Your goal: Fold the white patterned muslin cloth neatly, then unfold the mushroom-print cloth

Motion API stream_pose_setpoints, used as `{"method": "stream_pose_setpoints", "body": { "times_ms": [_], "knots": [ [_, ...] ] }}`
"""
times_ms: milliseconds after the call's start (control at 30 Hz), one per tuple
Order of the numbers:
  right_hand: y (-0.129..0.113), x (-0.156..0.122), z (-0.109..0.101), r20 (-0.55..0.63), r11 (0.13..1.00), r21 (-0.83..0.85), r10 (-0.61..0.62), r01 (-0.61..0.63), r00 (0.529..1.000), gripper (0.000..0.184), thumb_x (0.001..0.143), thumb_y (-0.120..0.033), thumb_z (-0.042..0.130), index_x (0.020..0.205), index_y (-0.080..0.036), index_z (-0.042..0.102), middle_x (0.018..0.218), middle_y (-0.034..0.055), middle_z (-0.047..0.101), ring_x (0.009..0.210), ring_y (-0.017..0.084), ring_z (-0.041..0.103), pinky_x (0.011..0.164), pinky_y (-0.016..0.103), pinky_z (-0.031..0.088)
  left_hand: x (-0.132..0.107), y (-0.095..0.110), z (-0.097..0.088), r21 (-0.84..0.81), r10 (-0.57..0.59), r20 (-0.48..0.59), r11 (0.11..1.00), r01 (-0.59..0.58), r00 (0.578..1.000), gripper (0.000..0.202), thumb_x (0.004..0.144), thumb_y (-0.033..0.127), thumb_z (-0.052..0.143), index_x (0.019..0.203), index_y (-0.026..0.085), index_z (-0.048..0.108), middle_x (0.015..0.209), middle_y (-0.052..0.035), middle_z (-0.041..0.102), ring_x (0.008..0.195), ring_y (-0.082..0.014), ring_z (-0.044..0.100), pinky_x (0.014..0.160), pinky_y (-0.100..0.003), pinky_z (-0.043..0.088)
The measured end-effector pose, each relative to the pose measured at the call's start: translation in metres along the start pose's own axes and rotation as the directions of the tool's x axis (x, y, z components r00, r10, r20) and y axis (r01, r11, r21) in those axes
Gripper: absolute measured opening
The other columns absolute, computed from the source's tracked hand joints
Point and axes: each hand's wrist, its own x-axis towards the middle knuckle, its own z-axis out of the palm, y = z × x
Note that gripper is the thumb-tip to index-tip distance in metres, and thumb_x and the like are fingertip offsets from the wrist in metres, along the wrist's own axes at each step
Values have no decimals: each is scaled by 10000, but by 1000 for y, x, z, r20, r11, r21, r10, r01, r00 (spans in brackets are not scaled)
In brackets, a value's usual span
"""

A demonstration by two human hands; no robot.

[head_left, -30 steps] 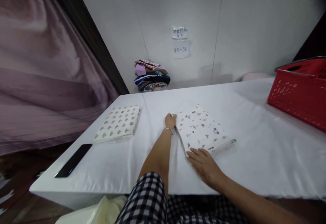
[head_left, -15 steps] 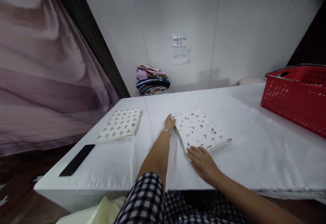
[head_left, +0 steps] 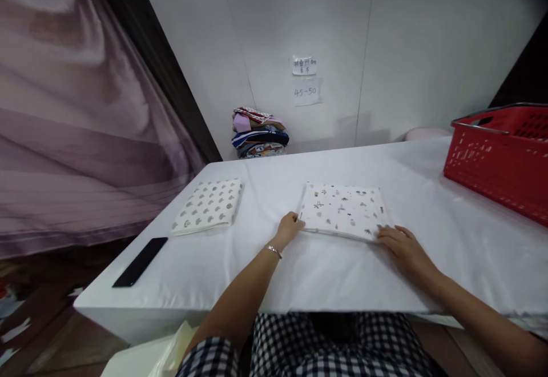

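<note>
A folded white cloth with small scattered prints lies on the white table in front of me, its long side toward me. My left hand is closed on the near left corner, thumb and fingers pinching the edge. At the near right corner rests my right hand, fingers stretched out with the tips on the cloth. Off to the left lies a second folded cloth, white with rows of grey-green prints, apart from both hands.
A flat black object lies near the table's left edge. On the right stands a red plastic basket. Behind the table is a stack of folded fabrics, below paper signs on the wall. A pinkish curtain hangs at left.
The printed cloth has turned from a slant to lie square to me. My left hand has come nearer with its corner; my right hand has moved right to the other near corner.
</note>
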Motion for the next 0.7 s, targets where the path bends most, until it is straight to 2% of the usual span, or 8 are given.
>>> {"method": "stream_pose_setpoints", "body": {
  "times_ms": [67, 133, 233, 333, 500, 700],
  "knots": [
    [5, 3, -5, 43, 1000, -5, 20, -20, 999, 298, 784, -114, 433, 963, -245, 631, 1080, 45, 642, 1059, 212, 554, 972, 463, 309, -15, 0, -2, -3, 8, 6, 1000, -8, 1000, 138, 724, 278, 613, 814, 174, 603, 807, -12, 663, 721, -134, 590, 623, -213, 414],
    [-4, 10, -6, 49, 1000, 4, 21, -21, 999, 277, 777, -164, 474, 996, -246, 623, 1092, 54, 632, 1040, 220, 558, 984, 481, 304, -21, 3, -6, 7, 18, -8, 1000, -18, 1000, 136, 746, 310, 595, 775, 178, 600, 814, -15, 660, 734, -136, 586, 637, -218, 410],
    [-21, 21, -1, 23, 999, 15, 32, -32, 999, 286, 814, -219, 483, 1072, -241, 607, 1106, 68, 621, 1022, 227, 558, 966, 476, 337, -20, 9, -9, 53, 56, -54, 997, -53, 997, 199, 784, 369, 560, 724, 183, 595, 814, -20, 654, 763, -145, 581, 666, -229, 404],
    [-28, 23, 8, -9, 998, 2, 61, -61, 998, 269, 865, -205, 430, 1048, -208, 627, 1064, 86, 630, 978, 231, 566, 890, 433, 410, -17, 10, -4, 150, 66, -87, 987, -52, 994, 224, 797, 386, 547, 708, 183, 578, 815, -25, 645, 758, -149, 572, 654, -238, 393],
    [-21, 14, 13, -42, 999, -27, 18, -19, 999, 287, 880, -150, 387, 1017, -162, 639, 1035, 109, 634, 946, 232, 566, 864, 411, 442, -14, 6, 0, 176, -18, -57, 984, 28, 998, 236, 814, 379, 523, 698, 178, 568, 763, -25, 642, 718, -145, 563, 598, -234, 364],
    [-17, 10, 9, -41, 999, 25, 29, -28, 999, 269, 882, -208, 415, 1031, -171, 636, 1049, 118, 625, 972, 244, 559, 856, 418, 454, -13, 12, -5, 133, -40, -9, 990, 41, 999, 318, 795, 481, 528, 696, 182, 570, 720, -12, 639, 670, -139, 566, 561, -228, 358]
  ]
}}
